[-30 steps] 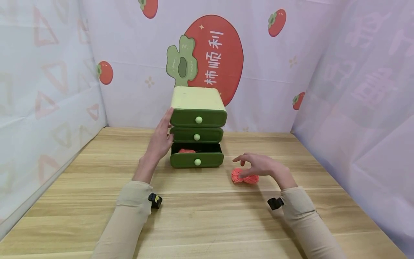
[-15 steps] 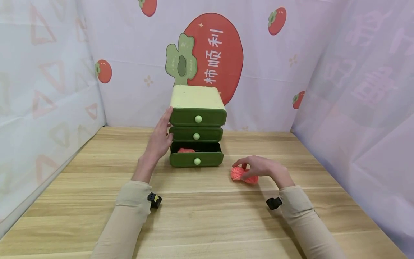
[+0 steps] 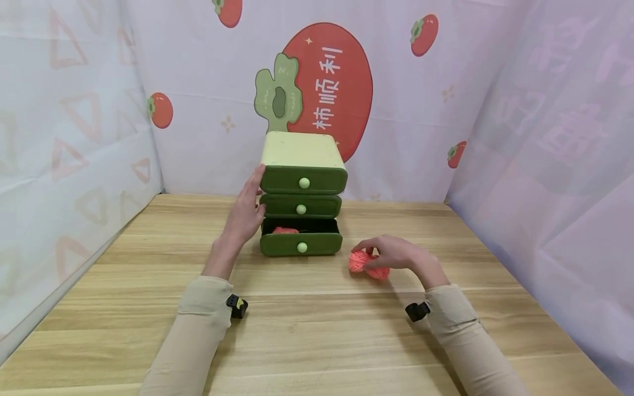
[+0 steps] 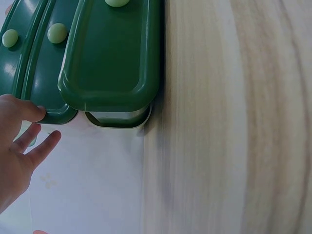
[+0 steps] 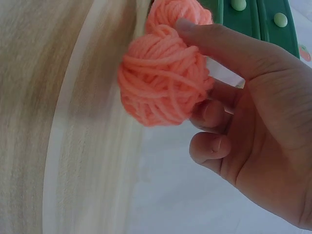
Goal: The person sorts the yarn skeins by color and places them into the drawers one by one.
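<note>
A small chest of drawers with a cream top (image 3: 303,148) and green fronts stands at the back middle of the table. Its bottom drawer (image 3: 322,244) is pulled out, with coral yarn (image 3: 285,231) partly visible inside. My left hand (image 3: 242,217) rests against the chest's left side, fingers extended; in the left wrist view its thumb touches the middle drawer front (image 4: 51,83). To the right, my right hand (image 3: 393,253) pinches a coral skein of yarn (image 3: 358,262) between thumb and fingers. The right wrist view shows the skein (image 5: 163,78) as two rounded lobes, narrow at the middle.
The wooden table (image 3: 317,341) runs to fabric walls on the left, right and back. A persimmon print (image 3: 342,71) marks the back wall behind the chest. Black wrist cameras sit at both cuffs, one at the left cuff (image 3: 238,306).
My right hand has come down onto the skein, taken hold of it and drawn it slightly left. The left hand stays against the chest, and the bottom drawer remains pulled out.
</note>
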